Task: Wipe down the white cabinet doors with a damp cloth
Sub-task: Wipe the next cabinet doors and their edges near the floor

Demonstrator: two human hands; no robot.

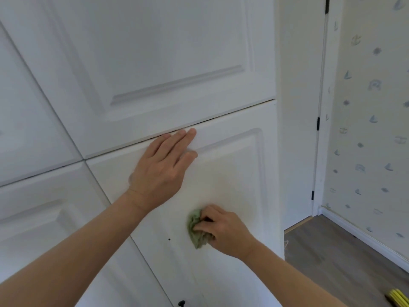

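Cloth, half hidden, bunched in right hand; left hand flat on door.

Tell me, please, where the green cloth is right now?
The green cloth is bunched in the right hand, pressed on the lower cabinet door, below the flat left hand.

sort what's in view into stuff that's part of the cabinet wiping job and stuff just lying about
Part of the job:
crumpled green cloth
white panelled cabinet door
right hand, gripping the cloth
left hand, flat on the door

Just lying about:
yellow object on the grey wood floor
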